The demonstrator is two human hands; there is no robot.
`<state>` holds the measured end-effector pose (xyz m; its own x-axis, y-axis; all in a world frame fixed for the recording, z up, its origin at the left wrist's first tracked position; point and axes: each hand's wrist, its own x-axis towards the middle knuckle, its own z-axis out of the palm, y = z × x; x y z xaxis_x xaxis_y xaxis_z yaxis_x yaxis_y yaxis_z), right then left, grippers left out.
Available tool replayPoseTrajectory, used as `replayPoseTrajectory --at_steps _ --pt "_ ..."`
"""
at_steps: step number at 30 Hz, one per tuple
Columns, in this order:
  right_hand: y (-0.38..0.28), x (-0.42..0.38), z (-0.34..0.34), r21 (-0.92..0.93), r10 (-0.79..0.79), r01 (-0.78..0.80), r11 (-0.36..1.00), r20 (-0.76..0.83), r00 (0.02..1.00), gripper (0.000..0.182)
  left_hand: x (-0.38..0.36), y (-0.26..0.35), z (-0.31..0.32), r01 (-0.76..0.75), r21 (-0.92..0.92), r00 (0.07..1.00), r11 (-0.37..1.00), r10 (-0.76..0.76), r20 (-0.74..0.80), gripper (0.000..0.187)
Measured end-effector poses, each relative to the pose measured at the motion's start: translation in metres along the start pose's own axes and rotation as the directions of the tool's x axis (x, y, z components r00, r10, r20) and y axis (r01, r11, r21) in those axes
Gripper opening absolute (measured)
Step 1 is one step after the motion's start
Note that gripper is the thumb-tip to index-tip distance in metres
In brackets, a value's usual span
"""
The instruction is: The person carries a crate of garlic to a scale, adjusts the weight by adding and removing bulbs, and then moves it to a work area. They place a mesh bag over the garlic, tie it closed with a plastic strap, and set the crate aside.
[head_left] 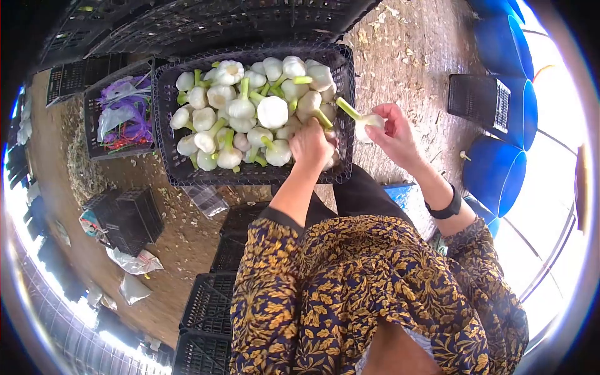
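Observation:
A black plastic crate in front of me is filled with white garlic bulbs that have short green stems. My left hand reaches into its right side, fingers curled around a bulb among the others; the fingertips are partly hidden. Just past the crate's right wall, my right hand pinches a single garlic bulb between thumb and fingers. That bulb's green stem points up and left toward the crate rim.
A smaller crate with purple netting stands at left. Dark crates are stacked lower left. Blue barrels and another black crate line the right. Garlic skins litter the brown floor.

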<state>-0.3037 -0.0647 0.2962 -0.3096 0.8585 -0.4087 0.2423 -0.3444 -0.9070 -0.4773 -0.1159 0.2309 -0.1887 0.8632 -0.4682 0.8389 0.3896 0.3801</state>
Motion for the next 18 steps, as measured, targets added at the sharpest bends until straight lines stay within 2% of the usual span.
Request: replayPoseTrajectory --at_steps 1,2,3,4,6,8,10,11,14,15,16,18 --pt "0.000 0.001 0.004 0.038 -0.051 0.052 0.998 -0.036 0.998 0.035 -0.003 -0.002 -0.002 -0.002 0.001 1.000 1.000 0.002 0.002 0.062" --pt "-0.001 0.002 0.005 0.039 -0.048 0.050 0.998 -0.039 0.998 0.035 -0.006 -0.005 -0.004 0.028 -0.107 0.999 0.994 -0.025 0.028 0.065" --pt "-0.004 0.005 0.005 -0.073 -0.059 0.057 0.996 -0.029 0.998 0.035 -0.009 -0.007 -0.007 0.061 -0.215 0.997 0.975 -0.051 0.056 0.068" --pt "-0.007 0.009 0.006 -0.184 -0.069 0.065 0.981 -0.014 0.998 0.035 -0.012 -0.011 -0.005 0.062 -0.217 0.997 0.974 -0.051 0.056 0.068" --pt "-0.010 0.015 0.012 -0.230 -0.050 0.051 0.972 0.009 0.999 0.034 -0.020 -0.019 -0.003 -0.018 -0.267 0.991 0.963 -0.018 -0.132 0.073" --pt "-0.018 0.019 0.020 -0.278 -0.032 0.040 0.960 0.032 0.999 0.034 -0.028 -0.024 -0.008 -0.003 -0.326 0.994 0.945 -0.034 -0.107 0.073" --pt "-0.030 0.020 0.032 -0.513 -0.207 0.208 0.833 0.059 0.977 0.033 -0.036 -0.031 -0.012 -0.110 -0.445 0.978 0.889 0.016 -0.209 0.070" --pt "-0.023 0.021 0.035 -0.534 -0.298 0.290 0.794 0.074 0.952 0.036 -0.039 -0.034 -0.014 -0.143 -0.480 0.970 0.866 0.027 -0.241 0.067" --pt "-0.017 0.024 0.047 -0.604 -0.367 0.322 0.729 0.053 0.929 0.039 -0.052 -0.041 -0.027 -0.149 -0.530 0.957 0.834 -0.012 -0.289 0.065" --pt "-0.021 0.022 0.052 -0.661 -0.393 0.346 0.666 0.084 0.916 0.039 -0.055 -0.046 -0.029 -0.183 -0.472 0.940 0.863 0.013 -0.342 0.067" --pt "-0.016 0.022 0.054 -0.661 -0.392 0.346 0.666 0.086 0.916 0.039 -0.058 -0.051 -0.030 -0.181 -0.473 0.940 0.862 0.011 -0.341 0.067" --pt "0.002 0.019 0.059 -0.725 -0.363 0.465 0.509 0.309 0.879 0.041 -0.062 -0.056 -0.034 -0.191 -0.557 0.932 0.808 -0.028 -0.360 0.067"
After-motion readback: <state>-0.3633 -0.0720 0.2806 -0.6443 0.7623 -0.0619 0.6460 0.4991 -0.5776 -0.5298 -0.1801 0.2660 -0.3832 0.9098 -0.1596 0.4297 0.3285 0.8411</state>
